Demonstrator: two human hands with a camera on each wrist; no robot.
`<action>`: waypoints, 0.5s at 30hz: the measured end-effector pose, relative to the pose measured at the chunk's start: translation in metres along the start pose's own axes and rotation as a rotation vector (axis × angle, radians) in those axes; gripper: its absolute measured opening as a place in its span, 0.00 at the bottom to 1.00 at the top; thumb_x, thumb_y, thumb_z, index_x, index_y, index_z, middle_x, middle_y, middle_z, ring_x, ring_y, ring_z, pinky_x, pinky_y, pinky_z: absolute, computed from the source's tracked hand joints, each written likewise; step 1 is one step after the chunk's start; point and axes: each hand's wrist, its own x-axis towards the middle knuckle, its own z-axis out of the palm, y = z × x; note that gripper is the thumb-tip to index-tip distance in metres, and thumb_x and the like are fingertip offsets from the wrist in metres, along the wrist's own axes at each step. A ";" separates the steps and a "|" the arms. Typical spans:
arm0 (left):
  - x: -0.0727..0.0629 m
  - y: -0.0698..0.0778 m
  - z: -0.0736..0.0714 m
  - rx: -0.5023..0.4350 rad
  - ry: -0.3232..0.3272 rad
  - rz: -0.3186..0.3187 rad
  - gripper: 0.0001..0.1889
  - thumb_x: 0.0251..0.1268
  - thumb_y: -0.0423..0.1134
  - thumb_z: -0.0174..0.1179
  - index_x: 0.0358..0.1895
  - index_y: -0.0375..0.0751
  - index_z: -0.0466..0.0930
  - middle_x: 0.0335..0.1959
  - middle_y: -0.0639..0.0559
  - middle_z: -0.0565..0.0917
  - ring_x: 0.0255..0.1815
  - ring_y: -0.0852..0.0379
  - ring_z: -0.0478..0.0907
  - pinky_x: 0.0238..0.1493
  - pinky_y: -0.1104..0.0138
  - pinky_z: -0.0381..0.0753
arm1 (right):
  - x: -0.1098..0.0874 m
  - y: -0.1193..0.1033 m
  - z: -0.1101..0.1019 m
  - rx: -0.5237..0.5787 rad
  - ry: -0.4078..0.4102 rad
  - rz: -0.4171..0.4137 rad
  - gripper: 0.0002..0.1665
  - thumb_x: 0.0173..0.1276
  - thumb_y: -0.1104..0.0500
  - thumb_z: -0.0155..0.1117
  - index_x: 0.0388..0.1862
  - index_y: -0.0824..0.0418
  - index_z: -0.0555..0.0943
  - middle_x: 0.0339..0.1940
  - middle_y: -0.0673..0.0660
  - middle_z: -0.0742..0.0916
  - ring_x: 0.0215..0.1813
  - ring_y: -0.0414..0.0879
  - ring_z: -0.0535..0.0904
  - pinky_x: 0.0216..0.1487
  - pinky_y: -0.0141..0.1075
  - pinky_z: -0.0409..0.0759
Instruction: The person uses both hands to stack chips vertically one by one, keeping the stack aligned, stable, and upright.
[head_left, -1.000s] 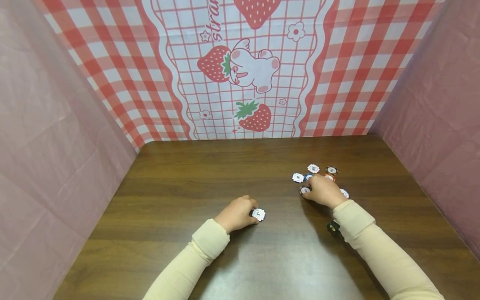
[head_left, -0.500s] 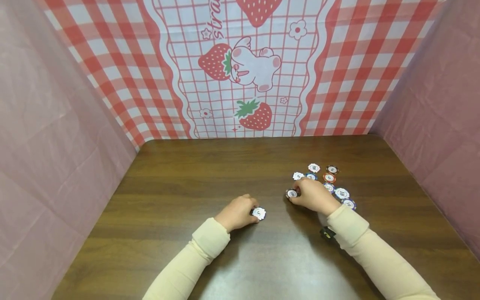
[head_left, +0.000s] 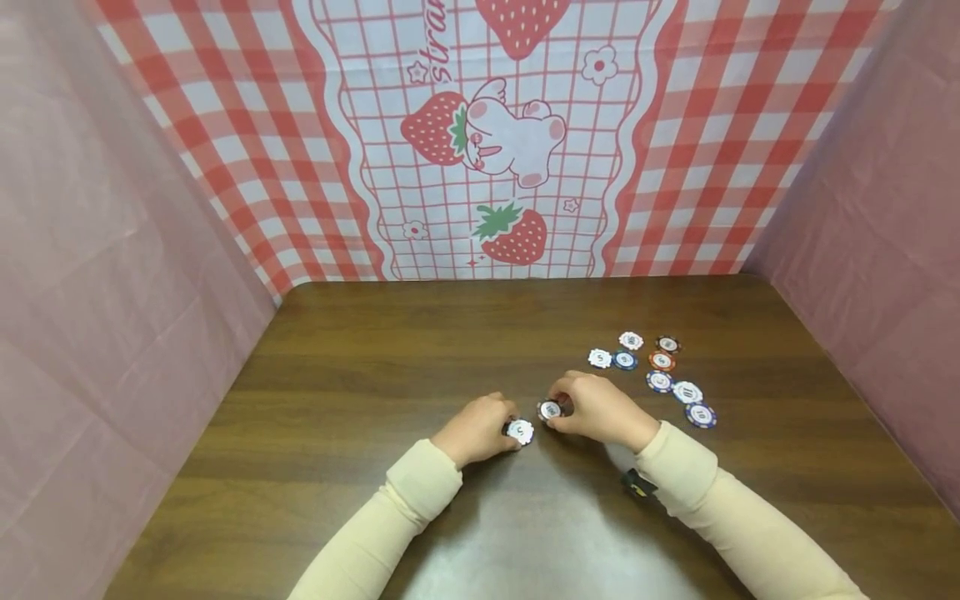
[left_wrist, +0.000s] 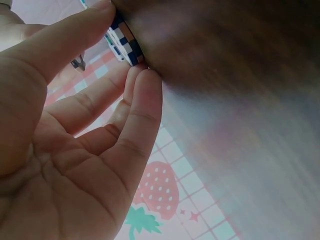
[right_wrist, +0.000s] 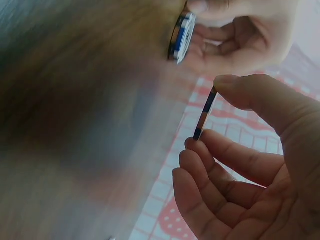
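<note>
In the head view my left hand [head_left: 474, 429] grips a small stack of poker chips [head_left: 520, 431] on the table, a white chip marked 5 on top. The left wrist view shows the stack's edge [left_wrist: 129, 44] with dark, white and orange blocks between thumb and fingertips. Just to the right, my right hand [head_left: 603, 410] pinches a single dark poker chip [head_left: 550, 410] with a white centre. Edge-on in the right wrist view, that chip [right_wrist: 205, 114] has dark and orange blocks. A small gap separates it from the stack.
Loose poker chips lie flat beyond and right of my right hand: a white one [head_left: 600, 358], a blue one [head_left: 625, 360], a red one [head_left: 662, 361], a dark one [head_left: 667, 343] and several others. A checked strawberry cloth [head_left: 517, 233] hangs behind the wooden table [head_left: 420, 333].
My right hand has drawn the dark chip left and nearer, away from the loose chips to beside the stack. Chips it covered now show. My left hand stays on the stack.
</note>
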 end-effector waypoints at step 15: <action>0.001 0.001 0.001 -0.010 0.001 -0.019 0.12 0.50 0.44 0.73 0.33 0.44 0.81 0.27 0.56 0.79 0.29 0.61 0.71 0.32 0.68 0.71 | 0.003 -0.018 0.011 0.022 -0.055 -0.086 0.14 0.51 0.54 0.76 0.35 0.58 0.84 0.30 0.48 0.80 0.30 0.36 0.70 0.32 0.29 0.71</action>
